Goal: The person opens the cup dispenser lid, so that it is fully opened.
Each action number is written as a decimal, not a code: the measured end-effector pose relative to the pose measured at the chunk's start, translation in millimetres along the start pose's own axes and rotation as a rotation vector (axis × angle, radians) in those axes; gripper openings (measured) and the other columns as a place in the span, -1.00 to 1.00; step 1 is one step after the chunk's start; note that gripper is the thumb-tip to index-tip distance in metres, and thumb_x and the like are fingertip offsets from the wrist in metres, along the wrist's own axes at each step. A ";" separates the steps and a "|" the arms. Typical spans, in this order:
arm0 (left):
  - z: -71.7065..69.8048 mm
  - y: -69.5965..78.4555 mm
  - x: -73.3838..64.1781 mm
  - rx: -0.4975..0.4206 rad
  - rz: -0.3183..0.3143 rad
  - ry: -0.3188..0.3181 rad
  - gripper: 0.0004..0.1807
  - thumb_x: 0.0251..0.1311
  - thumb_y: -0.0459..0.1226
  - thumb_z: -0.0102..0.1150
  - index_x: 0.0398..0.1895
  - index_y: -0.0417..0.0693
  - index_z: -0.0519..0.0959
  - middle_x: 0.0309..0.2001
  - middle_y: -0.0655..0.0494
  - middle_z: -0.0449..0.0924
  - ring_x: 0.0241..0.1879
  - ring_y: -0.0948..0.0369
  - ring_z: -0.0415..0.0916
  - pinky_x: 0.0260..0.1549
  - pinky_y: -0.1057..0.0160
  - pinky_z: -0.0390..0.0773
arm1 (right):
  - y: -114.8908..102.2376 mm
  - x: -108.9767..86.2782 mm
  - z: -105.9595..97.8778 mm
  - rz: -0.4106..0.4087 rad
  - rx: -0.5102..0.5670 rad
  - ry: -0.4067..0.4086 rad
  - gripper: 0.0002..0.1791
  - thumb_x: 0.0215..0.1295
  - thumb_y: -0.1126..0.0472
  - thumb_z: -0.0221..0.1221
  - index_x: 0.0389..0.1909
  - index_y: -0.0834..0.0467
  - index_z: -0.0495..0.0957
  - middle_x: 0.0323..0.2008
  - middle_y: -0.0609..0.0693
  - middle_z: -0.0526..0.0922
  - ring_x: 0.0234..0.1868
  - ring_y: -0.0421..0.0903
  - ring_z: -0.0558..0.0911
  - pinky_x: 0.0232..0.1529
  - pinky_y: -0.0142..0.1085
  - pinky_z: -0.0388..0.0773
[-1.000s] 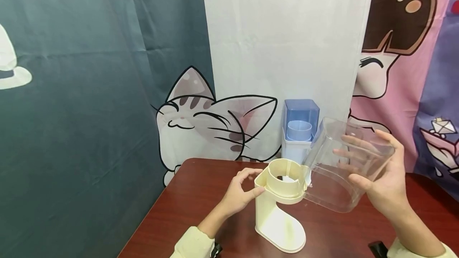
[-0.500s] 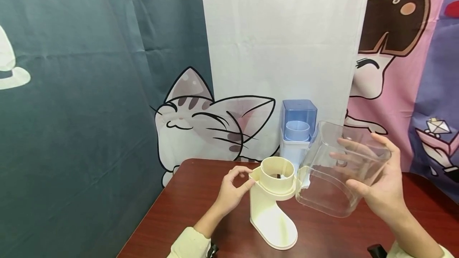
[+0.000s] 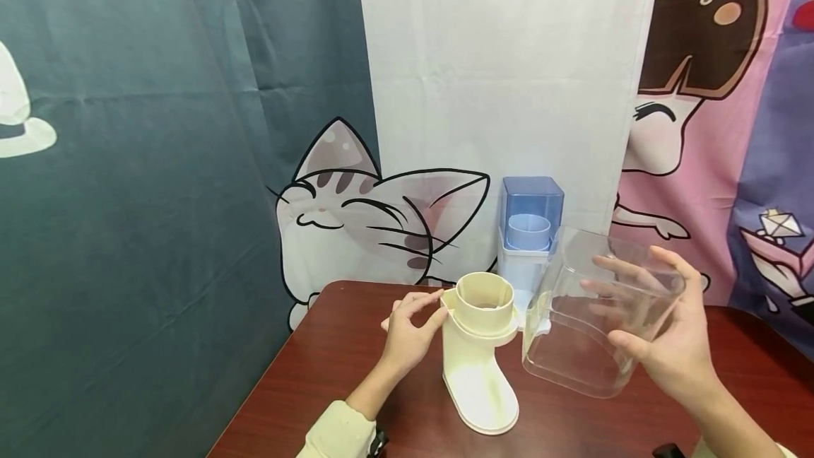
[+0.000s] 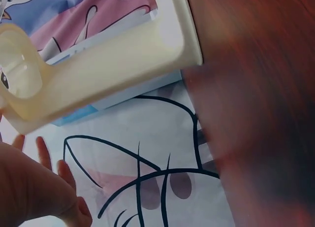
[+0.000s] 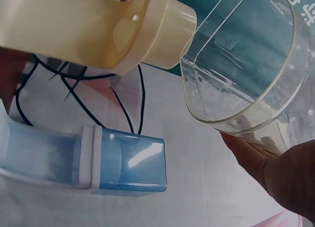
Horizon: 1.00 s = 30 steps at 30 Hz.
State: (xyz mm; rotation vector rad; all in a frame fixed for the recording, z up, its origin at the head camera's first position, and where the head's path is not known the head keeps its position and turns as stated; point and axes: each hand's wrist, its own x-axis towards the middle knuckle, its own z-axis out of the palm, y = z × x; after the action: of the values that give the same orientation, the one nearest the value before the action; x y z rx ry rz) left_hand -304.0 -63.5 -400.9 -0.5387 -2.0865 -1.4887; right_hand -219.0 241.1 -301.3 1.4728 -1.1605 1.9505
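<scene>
1. Cream plastic forms the stand (image 3: 469, 359), upright over the table (image 3: 356, 316), its base apparently resting there; one corner of its top is pinched between the left hand's (image 3: 408, 334) thumb and fingers.
2. Clear plastic forms the container (image 3: 575, 338), tilted just right of the stand and gripped by the right hand (image 3: 682, 341), thumb on the near side, fingers spread behind.
3. For good handling, the stand should be steadied low and level, since a corner pinch would probably allow twisting.
4. The container is best guided slowly, with its rim watched against the stand's collar (image 3: 485, 318) (whether the two touch cannot be told); hard squeezing of the thin-looking walls is best avoided.
5. Behind, a blue-and-white dispenser (image 3: 524, 256) is partly covered by the container in the head view; it could be knocked if the container were swung backward.
6. Farther back, a cloth backdrop (image 3: 502, 55) is hung, printed with a cat (image 3: 356, 239); neither hand appears to be obstructed by it.
</scene>
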 end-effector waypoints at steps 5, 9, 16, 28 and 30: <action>2.4 4.0 -1.9 0.040 -0.028 -0.079 -0.43 0.19 -0.01 0.28 0.30 0.19 0.53 0.04 0.20 0.55 -0.02 0.06 0.34 -0.07 -0.12 -0.01 | 4.0 -4.7 0.0 0.015 -0.044 -0.019 0.05 -0.04 0.74 0.25 0.42 0.31 -0.10 0.26 0.42 0.41 0.14 0.18 0.61 0.04 -0.16 0.59; 5.6 7.1 -5.7 0.069 -0.042 -0.130 -0.19 0.04 0.05 0.36 0.43 0.16 0.37 0.16 0.10 0.43 0.06 0.06 0.30 -0.10 -0.12 0.04 | 7.6 -9.6 -0.5 0.044 -0.082 -0.017 0.09 -0.08 0.75 0.27 0.43 0.33 -0.11 0.27 0.39 0.42 0.14 0.15 0.61 0.03 -0.19 0.60; 11.9 12.3 -9.4 0.058 -0.059 -0.124 -0.10 -0.02 0.05 0.44 0.43 0.10 0.32 0.20 0.14 0.39 0.01 0.11 0.40 -0.07 -0.11 0.06 | 10.4 -18.8 -0.7 0.108 -0.108 -0.038 0.14 -0.13 0.80 0.24 0.45 0.29 -0.13 0.32 0.32 0.39 0.17 0.12 0.60 -0.11 -0.16 0.65; 15.6 11.5 -10.0 0.049 -0.004 -0.047 -0.25 0.05 0.03 0.37 0.37 0.17 0.44 0.29 0.35 0.44 0.03 0.21 0.50 -0.01 -0.20 0.16 | 19.2 -26.6 7.3 0.152 -0.193 -0.032 0.21 -0.33 0.88 0.19 0.44 0.38 -0.15 0.32 0.27 0.39 0.16 0.03 0.59 -0.10 -0.15 0.64; 16.7 12.4 -9.8 0.055 -0.016 -0.053 -0.21 0.02 0.06 0.39 0.39 0.16 0.42 0.29 0.33 0.43 0.03 0.22 0.49 0.00 -0.20 0.20 | 21.0 -28.4 9.4 0.164 -0.206 -0.024 0.22 -0.33 0.88 0.19 0.44 0.39 -0.17 0.32 0.26 0.39 0.17 0.02 0.57 -0.10 -0.15 0.63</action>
State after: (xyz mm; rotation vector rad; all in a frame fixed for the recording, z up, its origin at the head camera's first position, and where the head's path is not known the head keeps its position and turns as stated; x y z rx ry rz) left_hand -292.0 -43.9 -402.2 -0.5475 -2.1708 -1.4365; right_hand -219.7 225.8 -334.4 1.3341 -1.4863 1.8556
